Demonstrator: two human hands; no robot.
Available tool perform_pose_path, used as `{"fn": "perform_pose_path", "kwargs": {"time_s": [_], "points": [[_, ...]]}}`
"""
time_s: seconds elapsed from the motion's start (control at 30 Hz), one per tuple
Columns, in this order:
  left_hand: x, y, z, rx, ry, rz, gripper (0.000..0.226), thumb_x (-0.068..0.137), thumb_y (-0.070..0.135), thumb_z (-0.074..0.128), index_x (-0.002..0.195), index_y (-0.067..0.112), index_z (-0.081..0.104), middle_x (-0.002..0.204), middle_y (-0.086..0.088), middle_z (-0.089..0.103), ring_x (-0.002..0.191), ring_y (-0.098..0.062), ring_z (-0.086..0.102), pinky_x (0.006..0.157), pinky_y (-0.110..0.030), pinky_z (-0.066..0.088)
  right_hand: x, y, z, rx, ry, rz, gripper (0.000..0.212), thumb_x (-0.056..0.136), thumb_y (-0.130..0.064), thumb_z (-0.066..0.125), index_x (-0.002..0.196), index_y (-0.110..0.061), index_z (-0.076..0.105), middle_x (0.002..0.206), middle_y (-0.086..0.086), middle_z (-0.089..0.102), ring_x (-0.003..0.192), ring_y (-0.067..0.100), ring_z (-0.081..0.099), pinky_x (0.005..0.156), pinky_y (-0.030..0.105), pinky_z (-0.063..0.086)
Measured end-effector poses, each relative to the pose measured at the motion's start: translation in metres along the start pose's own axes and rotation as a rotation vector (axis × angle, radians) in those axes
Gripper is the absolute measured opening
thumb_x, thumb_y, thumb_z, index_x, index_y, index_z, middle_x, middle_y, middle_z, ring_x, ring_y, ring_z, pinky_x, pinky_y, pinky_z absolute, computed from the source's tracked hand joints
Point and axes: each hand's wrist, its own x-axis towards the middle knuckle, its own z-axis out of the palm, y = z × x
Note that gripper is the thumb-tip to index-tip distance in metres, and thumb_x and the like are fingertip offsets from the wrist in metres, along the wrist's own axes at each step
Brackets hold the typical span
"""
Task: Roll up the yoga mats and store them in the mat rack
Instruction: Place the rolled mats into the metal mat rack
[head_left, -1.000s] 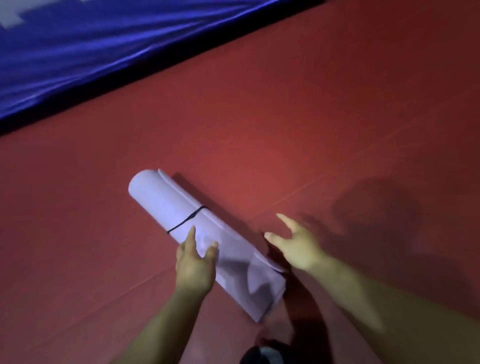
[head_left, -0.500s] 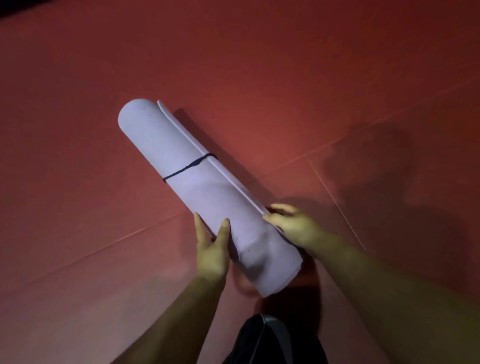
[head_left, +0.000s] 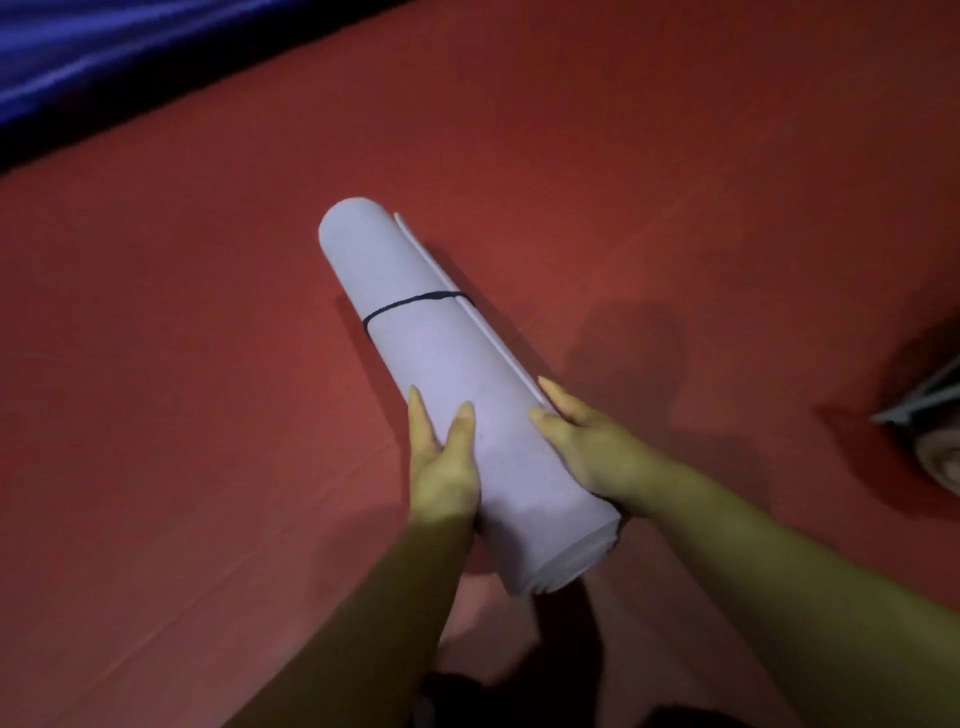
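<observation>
— What does the far left show?
— A glossy blue sheet (head_left: 78, 57) fills the top corner and borders the red padded floor (head_left: 182, 364).
— And the mat?
— A pale lilac rolled foam yoga mat (head_left: 441, 374), wound into a tight cylinder, lies mid-frame over that floor. Its far end points up and left, and its near end is raised toward the person. A thin black band (head_left: 410, 301) circles it nearer the far end. The loose outer edge runs as a ridge down its right side.
— How does the person hold it?
— Both forearms reach in from below. The left grip (head_left: 441, 467), a bare hand, clasps the roll's left flank close to the near end, thumb on top. The right grip (head_left: 587, 441) clasps the opposite flank, thumb over the top and fingers behind the ridge.
— Anything further right?
— A pale rolled bundle (head_left: 935, 457) sits at the edge, too cropped to identify.
</observation>
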Motion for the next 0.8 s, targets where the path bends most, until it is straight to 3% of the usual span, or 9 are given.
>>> {"fn": "perform_pose_path", "kwargs": {"time_s": [0.07, 0.2, 0.27, 0.4, 0.5, 0.6, 0.7, 0.8], "points": [[-0.019, 0.028, 0.07, 0.029, -0.157, 0.06, 0.083, 0.082, 0.056, 0.07, 0.153, 0.053, 0.026, 0.153, 0.02, 0.044, 0.133, -0.007, 0.053, 0.113, -0.043, 0.044, -0.034, 0.0, -0.072, 0.139, 0.109, -0.028, 0.066, 0.099, -0.048, 0.058, 0.158, -0.04, 0.027, 0.156, -0.014, 0.039, 0.138, 0.009, 0.045, 0.115, 0.03, 0.035], [-0.077, 0.1, 0.216, 0.074, -0.379, 0.187, 0.074, 0.092, 0.042, 0.07, 0.155, 0.046, 0.031, 0.153, 0.015, 0.046, 0.133, -0.009, 0.054, 0.113, -0.042, 0.044, -0.117, -0.017, -0.212, 0.418, 0.328, -0.119, 0.071, 0.098, -0.033, 0.063, 0.157, -0.043, 0.024, 0.137, -0.008, 0.057, 0.111, 0.008, 0.065, 0.099, 0.035, 0.052], [-0.124, 0.141, 0.284, 0.124, -0.489, 0.278, 0.07, 0.098, 0.036, 0.066, 0.157, 0.043, 0.03, 0.153, 0.016, 0.044, 0.134, -0.009, 0.051, 0.115, -0.041, 0.043, -0.167, -0.027, -0.276, 0.491, 0.428, -0.17, 0.071, 0.098, -0.034, 0.061, 0.157, -0.044, 0.024, 0.138, -0.005, 0.059, 0.112, 0.011, 0.066, 0.104, 0.038, 0.051], [-0.213, 0.209, 0.412, 0.218, -0.661, 0.421, 0.069, 0.099, 0.036, 0.064, 0.158, 0.041, 0.028, 0.153, 0.017, 0.04, 0.139, -0.008, 0.045, 0.116, -0.032, 0.038, -0.259, -0.043, -0.396, 0.463, 0.615, -0.31, 0.093, 0.083, -0.06, 0.068, 0.16, -0.038, 0.02, 0.152, -0.017, 0.043, 0.132, 0.006, 0.051, 0.114, 0.035, 0.04], [-0.261, 0.238, 0.499, 0.25, -0.791, 0.436, 0.072, 0.096, 0.04, 0.067, 0.157, 0.042, 0.029, 0.158, 0.011, 0.04, 0.139, -0.012, 0.047, 0.117, -0.041, 0.04, -0.309, -0.047, -0.473, 0.578, 0.708, -0.382, 0.073, 0.095, -0.037, 0.067, 0.157, -0.035, 0.029, 0.146, -0.015, 0.05, 0.126, 0.007, 0.057, 0.104, 0.03, 0.047], [-0.299, 0.253, 0.576, 0.322, -0.873, 0.405, 0.08, 0.088, 0.044, 0.07, 0.157, 0.04, 0.031, 0.158, 0.011, 0.041, 0.139, -0.012, 0.048, 0.116, -0.043, 0.041, -0.348, -0.044, -0.544, 0.663, 0.727, -0.38, 0.047, 0.095, -0.022, 0.063, 0.135, -0.044, 0.051, 0.128, -0.013, 0.068, 0.113, 0.013, 0.068, 0.093, 0.035, 0.056], [-0.336, 0.265, 0.648, 0.401, -0.941, 0.353, 0.089, 0.078, 0.051, 0.072, 0.156, 0.04, 0.032, 0.157, 0.01, 0.044, 0.137, -0.01, 0.05, 0.114, -0.042, 0.043, -0.381, -0.036, -0.608, 0.712, 0.8, -0.315, 0.052, 0.092, -0.029, 0.069, 0.136, -0.044, 0.046, 0.124, -0.017, 0.068, 0.112, 0.011, 0.068, 0.096, 0.039, 0.054], [-0.367, 0.278, 0.711, 0.466, -0.992, 0.289, 0.078, 0.091, 0.035, 0.072, 0.157, 0.037, 0.032, 0.154, 0.004, 0.049, 0.129, -0.013, 0.057, 0.11, -0.042, 0.048, -0.411, -0.032, -0.663, 0.754, 0.866, -0.228, 0.054, 0.093, -0.033, 0.07, 0.128, -0.05, 0.034, 0.115, -0.031, 0.057, 0.102, -0.005, 0.063, 0.091, 0.029, 0.052]]}}
